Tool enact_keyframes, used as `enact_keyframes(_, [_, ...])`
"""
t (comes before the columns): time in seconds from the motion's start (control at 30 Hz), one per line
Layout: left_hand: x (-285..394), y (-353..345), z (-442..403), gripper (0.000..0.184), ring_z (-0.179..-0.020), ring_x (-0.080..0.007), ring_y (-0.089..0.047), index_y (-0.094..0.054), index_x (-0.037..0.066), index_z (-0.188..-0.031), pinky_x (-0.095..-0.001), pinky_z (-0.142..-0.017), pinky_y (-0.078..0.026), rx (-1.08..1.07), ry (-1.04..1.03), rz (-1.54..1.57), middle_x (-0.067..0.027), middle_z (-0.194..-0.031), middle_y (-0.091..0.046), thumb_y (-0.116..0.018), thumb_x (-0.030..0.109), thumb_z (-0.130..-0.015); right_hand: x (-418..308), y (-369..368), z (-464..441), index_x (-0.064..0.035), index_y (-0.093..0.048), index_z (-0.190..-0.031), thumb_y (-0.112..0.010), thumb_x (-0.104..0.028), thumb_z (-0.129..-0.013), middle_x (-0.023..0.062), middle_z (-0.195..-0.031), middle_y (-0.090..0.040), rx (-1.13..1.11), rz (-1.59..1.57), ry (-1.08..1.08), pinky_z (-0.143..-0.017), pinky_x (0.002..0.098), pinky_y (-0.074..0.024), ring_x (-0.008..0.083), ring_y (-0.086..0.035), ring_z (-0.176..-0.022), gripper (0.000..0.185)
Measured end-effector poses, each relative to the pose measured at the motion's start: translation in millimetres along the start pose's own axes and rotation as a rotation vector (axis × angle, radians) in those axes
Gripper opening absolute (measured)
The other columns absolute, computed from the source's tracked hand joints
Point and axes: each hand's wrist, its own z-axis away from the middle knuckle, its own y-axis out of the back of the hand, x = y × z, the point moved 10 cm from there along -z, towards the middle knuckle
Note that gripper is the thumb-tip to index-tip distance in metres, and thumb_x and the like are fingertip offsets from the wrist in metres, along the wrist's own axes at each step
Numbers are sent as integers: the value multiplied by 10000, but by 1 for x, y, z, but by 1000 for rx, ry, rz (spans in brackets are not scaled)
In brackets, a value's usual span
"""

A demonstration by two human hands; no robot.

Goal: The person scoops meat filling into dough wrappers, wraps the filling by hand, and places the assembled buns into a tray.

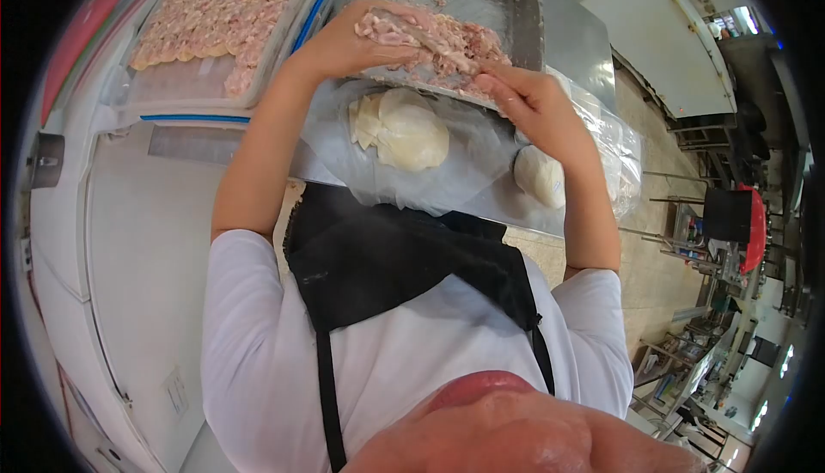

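My left hand [365, 42] is cupped with its fingers curled round a lump of pink minced meat [387, 30], at the near left edge of a metal tray [526, 18]. Whether a wrapper lies under that meat is hidden. My right hand [534, 105] grips the end of a narrow, meat-smeared spatula [434, 45], whose tip reaches to the meat in my left palm. More mince lies heaped in the tray between both hands. Just below sits a stack of thin, pale round dough wrappers [402, 134] on clear plastic.
A plastic tray [185, 99] on the left holds tightly packed meat-topped pieces [223, 9]. Another pale, rounded stack [539, 176] lies in plastic under my right forearm. A white freezer-like cabinet [155, 275] stands at left. Shelves and a red-and-black item [739, 224] are far right.
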Motion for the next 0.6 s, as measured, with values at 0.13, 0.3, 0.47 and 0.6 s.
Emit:
enact_keyframes(0.13, [13,-9,5,456,-936,-172,-591,-595,36,-1163,-296,-842,-475,-5,-100,-353,-70,-1054,-626,-765,158,-758,35,-20,-7,-24,-641,-1076,-604,-263,-904,139,-839,-652,1,19,159,-662,313,-476,216,-579,-679,297])
enact_keyframes(0.3, [-64,-17,0,553,-961,-168,-591,-592,40,-1182,-295,-836,-479,-4,394,-119,-75,-1080,-627,-785,283,-724,56,6,-20,-72,-639,-1115,-608,-257,-889,152,-991,-656,55,332,108,-721,354,-498,299,-631,-818,293])
enact_keyframes(0.47, [-84,-6,8,599,-948,-148,-582,-548,52,-1244,-291,-835,-480,165,394,-109,-54,-1099,-613,-771,305,-749,44,-20,-18,-122,-635,-1098,-581,-237,-896,144,-957,-644,226,383,258,-710,422,-492,347,-610,-842,238])
enact_keyframes(0.6, [-76,8,10,666,-1043,-166,-572,-501,49,-1294,-311,-910,-461,148,446,-162,-78,-1188,-596,-778,294,-741,124,-2,-26,-115,-646,-1096,-580,-232,-899,155,-952,-652,-64,809,-181,-727,405,-493,342,-614,-865,238])
